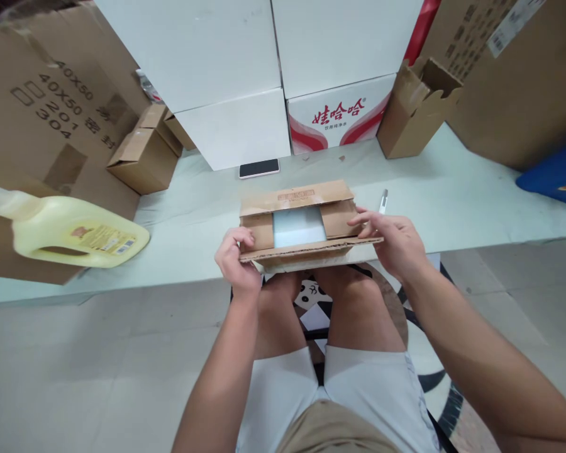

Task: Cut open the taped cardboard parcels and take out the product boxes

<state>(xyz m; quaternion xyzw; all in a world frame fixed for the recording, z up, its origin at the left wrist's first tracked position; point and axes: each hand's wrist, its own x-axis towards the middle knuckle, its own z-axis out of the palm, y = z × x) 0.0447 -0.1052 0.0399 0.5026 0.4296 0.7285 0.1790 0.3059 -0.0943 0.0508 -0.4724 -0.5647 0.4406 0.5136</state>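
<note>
At the table's point(193, 245) near edge, left hand point(238, 259) and right hand point(396, 244) pinch the box's point(306, 255) near corners; uneven pull could tip it off.

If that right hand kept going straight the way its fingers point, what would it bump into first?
The right hand would first meet the right inner flap of the open cardboard box; its fingertips already look to be at it, though depth is hard to judge.

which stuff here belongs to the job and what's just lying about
In the job: open cardboard box, held by the left hand and right hand; perhaps the cutter near it.
Just lying about, seemingly: phone, yellow bottle, white cartons, blue container.
</note>
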